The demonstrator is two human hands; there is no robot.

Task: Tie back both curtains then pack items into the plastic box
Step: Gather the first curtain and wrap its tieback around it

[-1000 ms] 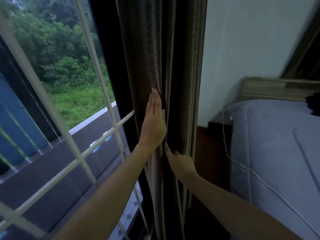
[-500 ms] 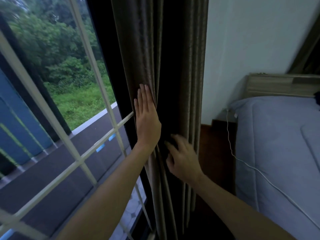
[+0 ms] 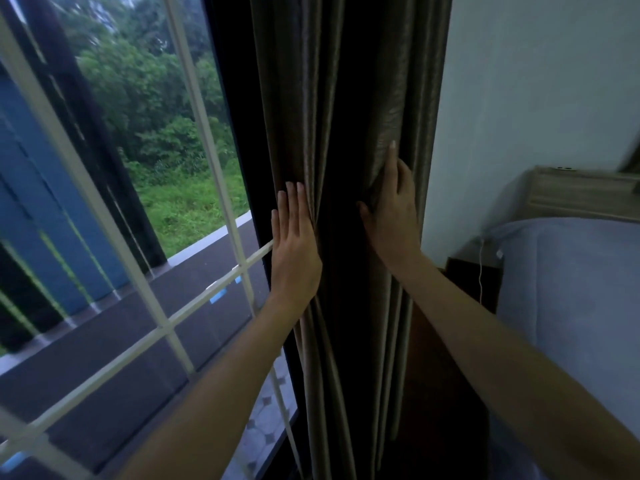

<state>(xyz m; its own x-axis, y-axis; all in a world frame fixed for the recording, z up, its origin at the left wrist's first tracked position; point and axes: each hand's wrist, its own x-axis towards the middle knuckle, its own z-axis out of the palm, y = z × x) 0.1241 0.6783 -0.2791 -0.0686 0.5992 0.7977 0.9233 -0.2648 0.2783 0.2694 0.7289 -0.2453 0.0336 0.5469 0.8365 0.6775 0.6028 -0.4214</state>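
A brown-grey curtain (image 3: 346,98) hangs gathered in tight vertical folds between the window and the wall. My left hand (image 3: 294,247) lies flat on the bundle's left edge, fingers straight and together, holding nothing. My right hand (image 3: 391,216) is on the bundle's right side. Its thumb is in front of a fold, its index finger points up, and the other fingers are tucked behind the fabric. The two hands press the bundle from both sides. No tie-back and no plastic box is in view.
A window with a white grille (image 3: 207,289) fills the left side, with trees outside. On the right are a bed with a blue-grey cover (image 3: 571,306), a wooden headboard (image 3: 581,192), a dark bedside table (image 3: 464,268) and a white cable (image 3: 480,271).
My right hand has climbed from low at the middle of the curtain to its right side and taken a fold. My left hand has slid to the left edge of the bundle.
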